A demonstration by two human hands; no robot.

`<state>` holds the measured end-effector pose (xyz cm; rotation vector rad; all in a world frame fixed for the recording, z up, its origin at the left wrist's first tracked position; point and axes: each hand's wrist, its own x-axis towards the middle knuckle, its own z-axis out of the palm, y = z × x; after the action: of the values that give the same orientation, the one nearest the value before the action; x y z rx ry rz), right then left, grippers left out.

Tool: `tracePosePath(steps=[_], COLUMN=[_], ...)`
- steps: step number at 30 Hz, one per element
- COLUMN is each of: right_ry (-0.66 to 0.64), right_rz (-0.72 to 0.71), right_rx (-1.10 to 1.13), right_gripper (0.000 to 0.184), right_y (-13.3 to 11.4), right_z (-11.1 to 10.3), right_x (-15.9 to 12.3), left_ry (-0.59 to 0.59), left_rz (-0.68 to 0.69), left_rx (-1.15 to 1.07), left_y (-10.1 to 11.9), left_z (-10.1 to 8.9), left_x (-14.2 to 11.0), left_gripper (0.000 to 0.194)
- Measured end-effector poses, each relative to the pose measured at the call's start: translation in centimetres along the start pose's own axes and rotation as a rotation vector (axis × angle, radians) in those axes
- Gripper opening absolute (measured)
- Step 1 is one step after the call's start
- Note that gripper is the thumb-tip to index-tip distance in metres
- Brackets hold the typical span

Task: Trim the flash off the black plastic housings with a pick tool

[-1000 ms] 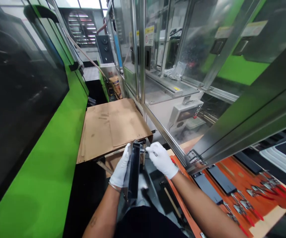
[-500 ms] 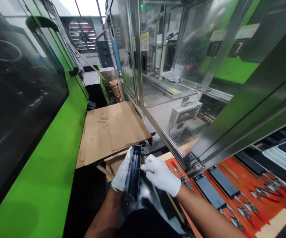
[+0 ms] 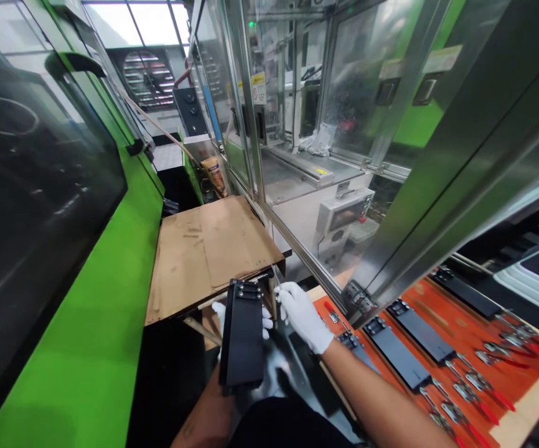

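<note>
Two gloved hands meet at a black plate (image 3: pixel 242 333). The left hand (image 3: pixel 220 313) grips it from behind, its fingertips (image 3: pixel 266 325) curling round the far edge. The right hand's (image 3: pixel 303 317) fingers are bunched beside the plate; whether they pinch anything, I cannot tell. Beyond the fingers lies a cardboard sheet (image 3: pixel 208 258). To their right, an orange board (image 3: pixel 465 323) carries more black plates (image 3: pixel 398 361) and red-handled clamps (image 3: pixel 472 386). A green machine panel (image 3: pixel 78 323) runs to their left.
</note>
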<state>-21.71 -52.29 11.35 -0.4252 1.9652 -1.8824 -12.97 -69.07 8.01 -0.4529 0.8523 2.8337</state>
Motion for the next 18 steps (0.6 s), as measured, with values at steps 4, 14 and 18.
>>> tracePosePath(steps=[4,14,18], right_ry=[-0.127,-0.136,-0.068], right_rz=[0.193,0.269,0.266], right_rx=[0.178,0.440,0.475], right_gripper=[0.026,0.039,0.039], right_y=[0.4,-0.3,-0.3], right_z=[1.8,4.2,4.1], right_x=[-1.2,-2.3,-2.6], left_ry=[-0.104,-0.150,-0.171], left_rz=[0.076,0.044,0.003], left_rx=[-0.043,-0.066,-0.018], left_y=[-2.0,-4.2,-4.3], left_z=[1.7,0.8,0.8], left_x=[-0.9,-0.2,0.0], left_gripper=[0.071,0.045,0.043])
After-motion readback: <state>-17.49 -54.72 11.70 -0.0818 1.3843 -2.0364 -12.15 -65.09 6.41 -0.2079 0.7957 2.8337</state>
